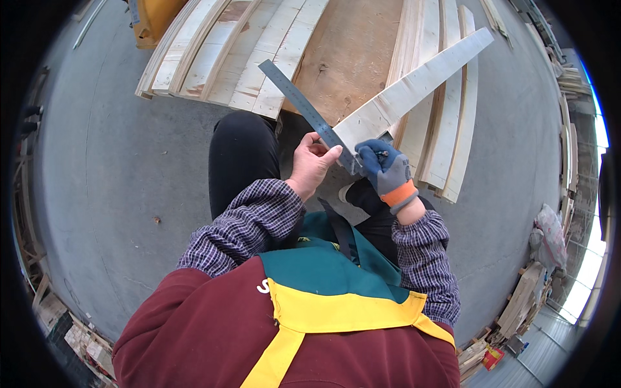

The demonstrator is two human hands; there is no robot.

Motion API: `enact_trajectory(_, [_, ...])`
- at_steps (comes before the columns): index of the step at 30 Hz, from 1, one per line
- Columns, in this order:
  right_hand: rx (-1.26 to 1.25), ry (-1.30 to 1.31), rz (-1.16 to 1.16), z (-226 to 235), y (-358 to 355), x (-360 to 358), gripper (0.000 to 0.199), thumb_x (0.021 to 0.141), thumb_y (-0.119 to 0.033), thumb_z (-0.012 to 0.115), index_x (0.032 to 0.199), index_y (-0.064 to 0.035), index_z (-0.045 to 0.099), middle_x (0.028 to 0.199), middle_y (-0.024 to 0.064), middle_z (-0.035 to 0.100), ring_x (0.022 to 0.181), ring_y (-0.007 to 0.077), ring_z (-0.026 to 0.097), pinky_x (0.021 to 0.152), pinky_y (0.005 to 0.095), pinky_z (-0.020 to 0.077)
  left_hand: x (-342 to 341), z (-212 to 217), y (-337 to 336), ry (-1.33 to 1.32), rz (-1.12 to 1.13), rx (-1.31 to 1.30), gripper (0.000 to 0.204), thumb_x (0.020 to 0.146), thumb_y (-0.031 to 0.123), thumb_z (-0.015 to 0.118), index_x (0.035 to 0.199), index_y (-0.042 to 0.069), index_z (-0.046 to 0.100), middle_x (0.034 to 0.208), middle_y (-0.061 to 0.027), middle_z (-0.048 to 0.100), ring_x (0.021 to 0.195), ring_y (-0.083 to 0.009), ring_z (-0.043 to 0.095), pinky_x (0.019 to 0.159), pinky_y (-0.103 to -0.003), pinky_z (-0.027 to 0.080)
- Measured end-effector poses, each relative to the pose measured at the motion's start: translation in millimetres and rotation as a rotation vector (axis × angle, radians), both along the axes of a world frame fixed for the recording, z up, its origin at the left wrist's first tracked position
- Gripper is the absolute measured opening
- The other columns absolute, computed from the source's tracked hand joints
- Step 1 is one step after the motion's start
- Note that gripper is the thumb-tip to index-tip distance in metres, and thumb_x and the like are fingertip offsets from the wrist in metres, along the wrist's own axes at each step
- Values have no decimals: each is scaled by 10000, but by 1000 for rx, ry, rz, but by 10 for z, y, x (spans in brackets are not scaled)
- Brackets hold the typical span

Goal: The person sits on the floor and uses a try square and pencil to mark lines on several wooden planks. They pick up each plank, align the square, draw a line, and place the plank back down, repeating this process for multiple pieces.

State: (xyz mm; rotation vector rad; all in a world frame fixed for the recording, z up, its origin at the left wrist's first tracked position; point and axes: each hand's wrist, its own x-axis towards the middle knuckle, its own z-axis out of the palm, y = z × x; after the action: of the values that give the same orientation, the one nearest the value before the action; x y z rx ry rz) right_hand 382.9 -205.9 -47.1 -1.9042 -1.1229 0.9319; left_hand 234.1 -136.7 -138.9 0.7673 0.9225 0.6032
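Observation:
A flat steel ruler point(304, 108) lies slantwise across the near end of a pale wooden board point(417, 87). My bare left hand point(312, 161) pinches the ruler close to its lower end, thumb on top and fingers behind. My right hand point(387, 169), in a grey-blue glove with an orange cuff, is closed beside that same board end. A small dark tip pokes out of its curled fingers; what it belongs to I cannot make out. Just above the glove shows a bit of grey metal point(387, 137), partly hidden.
Beneath the board is a brown wooden panel point(346, 55), flanked by long pale planks at left point(249, 71) and right point(446, 123). A yellow object point(155, 19) stands at the far left. Timber offcuts point(521, 301) and a plastic bag point(548, 238) lie along the right side of the concrete floor.

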Motion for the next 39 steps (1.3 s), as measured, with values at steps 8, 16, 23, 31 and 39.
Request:
enact_trajectory(8, [475,67,-185,-88,-83,64,251,912,-20,583,1157,-49,625,877,150,687,763,235,662,705,320,528,4,-18,-12,-38,19,14,333,877,109,706,1143,62,512,924,-36,645,828,-104,601,774,-272,496])
enact_trajectory(16, [372,466,-802,-805,-321,-213,536,804,-22,736,1278,-5,488,1000,83,661,859,150,629,780,280,517,-39,34,-11,-10,-80,68,353,911,202,690,1179,70,502,982,-41,644,915,-122,607,838,-296,501])
enact_trajectory(23, [577,805,-936,-741,-81,-247,334,808,-10,684,1129,26,598,962,100,667,775,164,646,680,279,547,-71,-108,-91,189,-149,553,776,773,215,821,1364,66,340,1235,-112,537,1082,-201,574,935,-335,483])
enact_trajectory(31, [810,1069,-969,-496,-843,154,209,897,-89,605,1106,-86,594,833,10,647,670,119,623,567,284,530,65,-43,-78,431,-17,1008,743,652,214,862,1243,23,455,1115,-119,538,964,-191,577,853,-315,495])
enact_trajectory(39, [926,1105,-927,-416,-1100,259,177,897,-103,602,1074,-101,611,833,-17,643,693,94,617,607,252,512,102,325,-317,-19,-272,-133,646,941,507,458,1301,-29,439,1010,-140,643,915,-222,680,724,-265,541])
